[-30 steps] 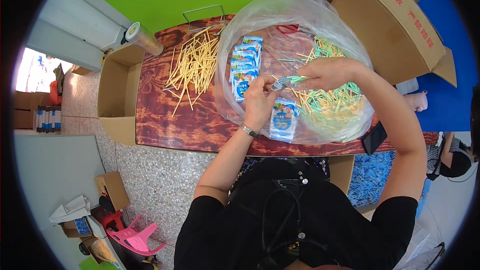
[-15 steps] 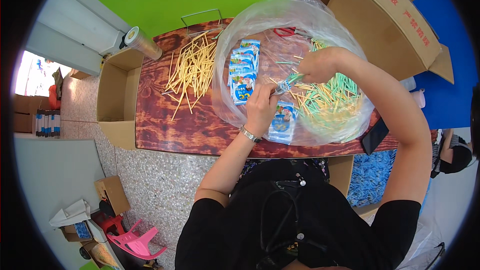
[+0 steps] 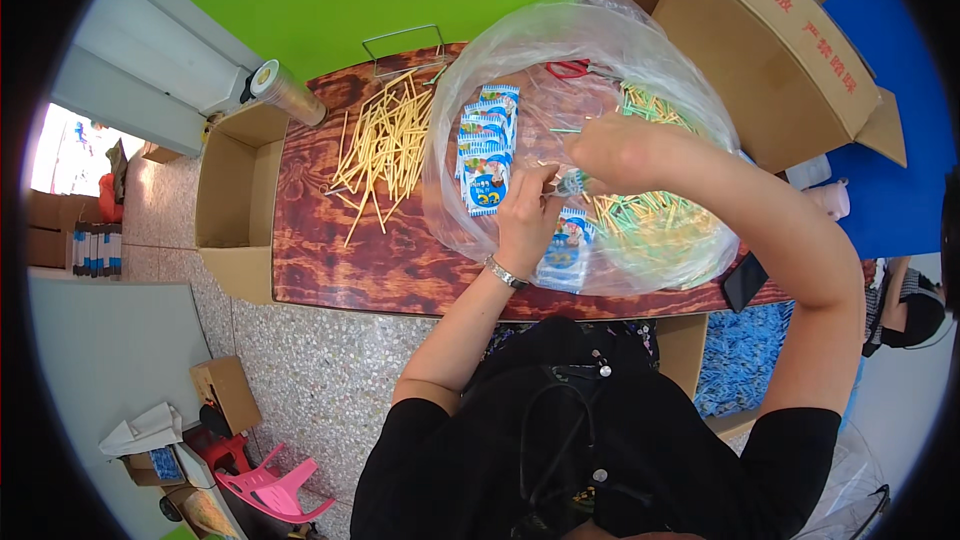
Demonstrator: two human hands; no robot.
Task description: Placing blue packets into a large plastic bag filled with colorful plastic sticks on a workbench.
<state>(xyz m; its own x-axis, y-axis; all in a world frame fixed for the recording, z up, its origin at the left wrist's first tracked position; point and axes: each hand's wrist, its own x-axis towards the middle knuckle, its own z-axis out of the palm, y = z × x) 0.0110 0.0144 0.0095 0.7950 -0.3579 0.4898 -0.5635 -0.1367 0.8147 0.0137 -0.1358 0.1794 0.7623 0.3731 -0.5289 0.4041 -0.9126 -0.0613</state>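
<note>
My left hand (image 3: 527,215), with a metal watch at its wrist, pinches a small blue and white packet (image 3: 572,183) over the clear plastic bag. Against the packet's upper right end, my right hand (image 3: 620,152) is closed, its fingertips hidden. Around and under my right hand lie many thin green and yellow sticks (image 3: 655,210). An overlapping row of blue and white packets (image 3: 487,155) sits left of my hands. Another stack of packets (image 3: 566,252) lies just below them. All of this rests on the spread-open plastic bag (image 3: 450,165).
Loose yellow sticks (image 3: 385,145) are piled at the table's left. Red-handled scissors (image 3: 570,69) lie at the back of the bag. A large cardboard box (image 3: 770,50) stands back right, an open box (image 3: 238,180) at the left edge. A phone (image 3: 746,282) lies front right.
My right hand has moved left, closer to my left hand, and now covers part of the packet. Green sticks seen at its fingertips are no longer visible. My left hand stays nearly in place.
</note>
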